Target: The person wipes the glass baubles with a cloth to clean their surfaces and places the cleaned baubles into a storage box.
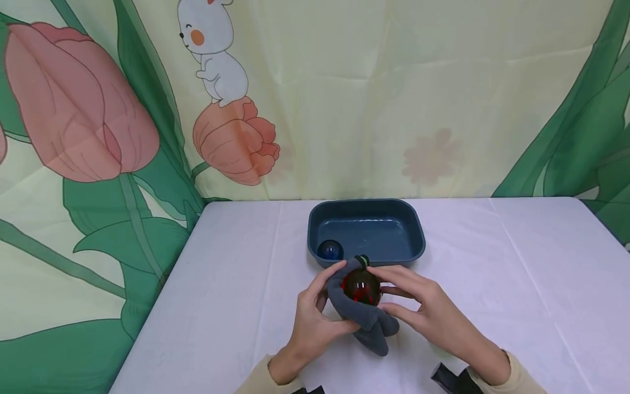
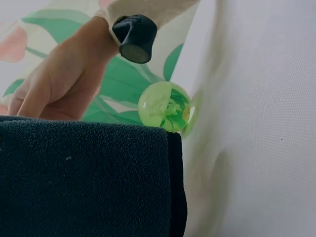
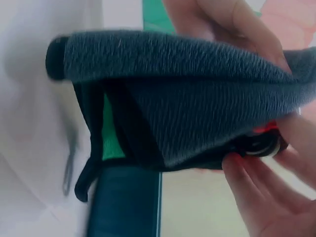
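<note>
A dark grey-blue cloth (image 1: 361, 313) with a black edge hangs folded between my hands, a little in front of the tray. My left hand (image 1: 315, 320) pinches it, thumb below and fingers at its upper left edge. A clear dark red ball (image 1: 362, 287) lies against the cloth. The fingers of my right hand (image 1: 423, 306) grip the ball's right side and touch the cloth. In the right wrist view the folded cloth (image 3: 197, 108) covers most of the ball, with only a red sliver (image 3: 266, 127) showing.
A dark blue tray (image 1: 415, 241) stands at the table's back edge, with a clear blue ball (image 1: 330, 250) in its near left corner. A clear green ball (image 2: 165, 106) sits on the white tabletop (image 1: 492, 306), below my right wrist. A printed curtain (image 1: 344, 109) hangs behind.
</note>
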A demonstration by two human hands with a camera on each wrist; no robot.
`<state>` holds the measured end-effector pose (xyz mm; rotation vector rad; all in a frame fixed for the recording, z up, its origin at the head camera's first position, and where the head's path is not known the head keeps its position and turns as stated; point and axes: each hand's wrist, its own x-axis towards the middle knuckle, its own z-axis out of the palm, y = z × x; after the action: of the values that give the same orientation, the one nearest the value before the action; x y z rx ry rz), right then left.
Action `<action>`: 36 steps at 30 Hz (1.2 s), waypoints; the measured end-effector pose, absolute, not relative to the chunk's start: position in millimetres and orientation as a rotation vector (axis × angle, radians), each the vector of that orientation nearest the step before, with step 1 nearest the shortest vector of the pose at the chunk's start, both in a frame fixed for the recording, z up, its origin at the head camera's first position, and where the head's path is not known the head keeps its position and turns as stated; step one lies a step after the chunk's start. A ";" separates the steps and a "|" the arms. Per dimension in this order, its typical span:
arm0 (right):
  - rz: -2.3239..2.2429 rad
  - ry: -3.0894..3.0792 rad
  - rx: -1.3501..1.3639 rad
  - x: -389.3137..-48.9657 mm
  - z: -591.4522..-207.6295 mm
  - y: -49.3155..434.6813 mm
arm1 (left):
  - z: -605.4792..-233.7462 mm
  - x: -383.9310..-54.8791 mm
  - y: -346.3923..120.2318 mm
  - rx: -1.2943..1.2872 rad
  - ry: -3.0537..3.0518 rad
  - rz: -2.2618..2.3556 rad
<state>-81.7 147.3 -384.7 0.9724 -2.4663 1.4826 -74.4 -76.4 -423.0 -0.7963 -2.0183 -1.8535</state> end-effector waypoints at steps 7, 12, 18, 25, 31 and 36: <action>1.290 -2.341 1.115 -83.8 -385.1 151.1 | -424.4 -74.6 -76.3 -0.763 -2.018 -1.903; 1.230 -2.347 1.138 -84.1 -389.7 149.8 | -424.4 -73.2 -75.7 -0.741 -2.017 -1.950; 1.237 -2.373 1.121 -84.7 -393.0 148.5 | -424.8 -73.6 -74.4 -0.776 -2.004 -1.892; 1.340 -2.395 1.061 -82.8 -393.4 146.2 | -425.2 -74.4 -74.4 -0.754 -2.033 -1.896; 1.648 -2.469 0.916 -82.0 -391.6 144.7 | -425.9 -74.4 -73.6 -0.737 -2.064 -1.892; 1.683 -2.515 0.898 -81.9 -388.9 145.3 | -425.7 -74.7 -74.9 -0.754 -2.046 -1.865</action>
<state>-81.9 145.3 -388.9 0.8978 -2.5154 1.6825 -74.7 -74.9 -425.7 -0.7543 -2.0459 -1.8651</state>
